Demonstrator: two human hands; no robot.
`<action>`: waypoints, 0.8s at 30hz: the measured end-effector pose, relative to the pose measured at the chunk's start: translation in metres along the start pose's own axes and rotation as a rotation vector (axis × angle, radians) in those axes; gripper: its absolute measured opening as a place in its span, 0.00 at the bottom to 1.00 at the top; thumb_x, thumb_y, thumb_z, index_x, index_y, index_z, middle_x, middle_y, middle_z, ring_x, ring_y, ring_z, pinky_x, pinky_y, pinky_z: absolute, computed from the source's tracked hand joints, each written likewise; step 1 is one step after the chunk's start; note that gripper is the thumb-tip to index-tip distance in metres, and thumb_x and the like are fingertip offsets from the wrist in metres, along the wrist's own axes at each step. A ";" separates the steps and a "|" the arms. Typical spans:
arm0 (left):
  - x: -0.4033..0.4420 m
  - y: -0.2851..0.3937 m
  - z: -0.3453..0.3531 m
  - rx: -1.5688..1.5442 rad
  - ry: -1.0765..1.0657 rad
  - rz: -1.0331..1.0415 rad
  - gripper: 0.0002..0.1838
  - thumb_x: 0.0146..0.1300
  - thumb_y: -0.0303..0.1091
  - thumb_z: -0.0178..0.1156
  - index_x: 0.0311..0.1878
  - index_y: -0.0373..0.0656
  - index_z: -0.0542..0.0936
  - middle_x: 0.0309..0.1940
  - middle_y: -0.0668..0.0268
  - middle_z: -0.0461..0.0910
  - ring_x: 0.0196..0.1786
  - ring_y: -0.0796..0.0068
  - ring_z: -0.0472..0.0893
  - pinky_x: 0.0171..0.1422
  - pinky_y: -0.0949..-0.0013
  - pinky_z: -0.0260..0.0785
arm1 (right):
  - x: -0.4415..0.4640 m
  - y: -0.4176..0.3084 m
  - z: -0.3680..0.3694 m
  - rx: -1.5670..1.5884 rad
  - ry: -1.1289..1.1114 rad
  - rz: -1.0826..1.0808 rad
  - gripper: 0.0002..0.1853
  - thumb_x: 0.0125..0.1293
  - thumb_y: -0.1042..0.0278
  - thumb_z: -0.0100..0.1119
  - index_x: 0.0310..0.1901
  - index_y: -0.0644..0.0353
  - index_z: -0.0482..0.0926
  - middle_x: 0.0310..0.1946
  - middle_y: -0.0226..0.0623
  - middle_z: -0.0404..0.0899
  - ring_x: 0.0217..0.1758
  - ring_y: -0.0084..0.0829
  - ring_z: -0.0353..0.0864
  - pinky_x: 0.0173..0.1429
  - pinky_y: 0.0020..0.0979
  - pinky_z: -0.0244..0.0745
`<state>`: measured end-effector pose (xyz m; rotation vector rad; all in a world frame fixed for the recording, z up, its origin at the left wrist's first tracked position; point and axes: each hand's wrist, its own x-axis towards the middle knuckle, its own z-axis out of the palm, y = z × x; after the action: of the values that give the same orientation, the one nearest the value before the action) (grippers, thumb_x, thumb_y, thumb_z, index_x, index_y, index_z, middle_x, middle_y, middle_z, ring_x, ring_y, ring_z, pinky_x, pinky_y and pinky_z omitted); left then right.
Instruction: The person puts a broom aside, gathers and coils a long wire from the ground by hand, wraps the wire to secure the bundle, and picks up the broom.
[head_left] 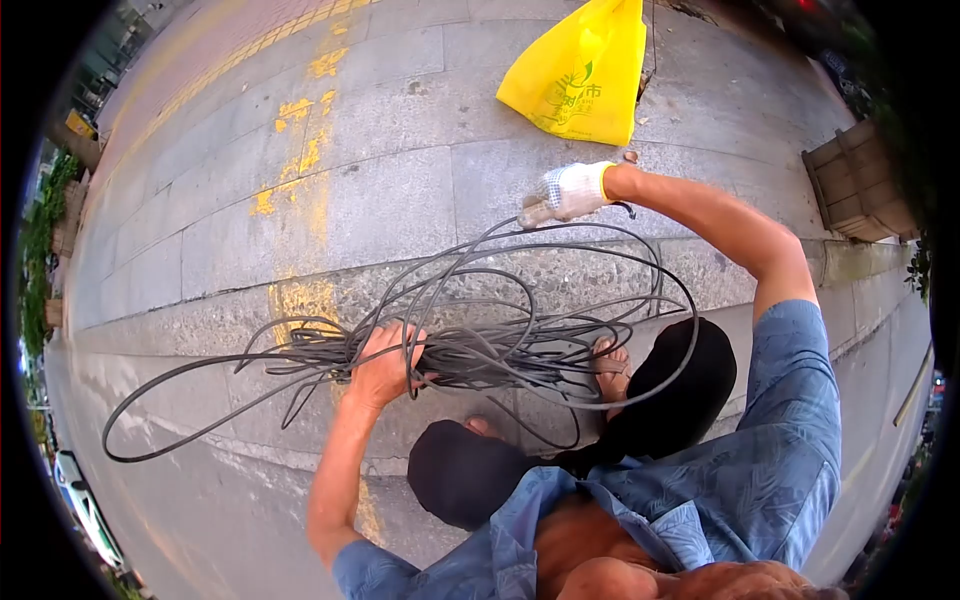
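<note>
A big tangled bundle of dark grey cable [480, 350] lies in loose loops just in front of my knees. My bare left hand [387, 362] is closed around the bundle near its left part. Beyond the bundle, my right hand [568, 193] wears a white knit work glove and has its fingers closed on a single strand of the cable. A short dark piece of cable shows just behind the glove, near the wrist. One wide loop sticks out far to the left, and others arch up towards the right hand.
A yellow plastic bag [583, 80] stands on the pavement [390, 200] beyond my right hand. A low stone step edge [200, 320] runs across under the cable. A box-like planter [862, 180] stands at the right. My sandalled foot [612, 368] is close beside the bundle.
</note>
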<state>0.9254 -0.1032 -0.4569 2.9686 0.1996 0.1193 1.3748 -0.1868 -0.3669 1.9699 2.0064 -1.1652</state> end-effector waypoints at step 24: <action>0.052 -0.030 -0.047 -0.529 0.348 -0.546 0.41 0.39 0.41 0.88 0.61 0.46 0.83 0.48 0.61 0.90 0.50 0.60 0.90 0.57 0.58 0.81 | 0.002 0.117 0.153 0.568 -0.159 -0.223 0.21 0.80 0.57 0.63 0.67 0.58 0.85 0.55 0.40 0.88 0.52 0.30 0.84 0.59 0.37 0.80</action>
<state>0.9688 -0.0594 -0.4121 2.2572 0.8582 0.5224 1.4123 -0.2870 -0.5267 1.7987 2.0039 -2.0613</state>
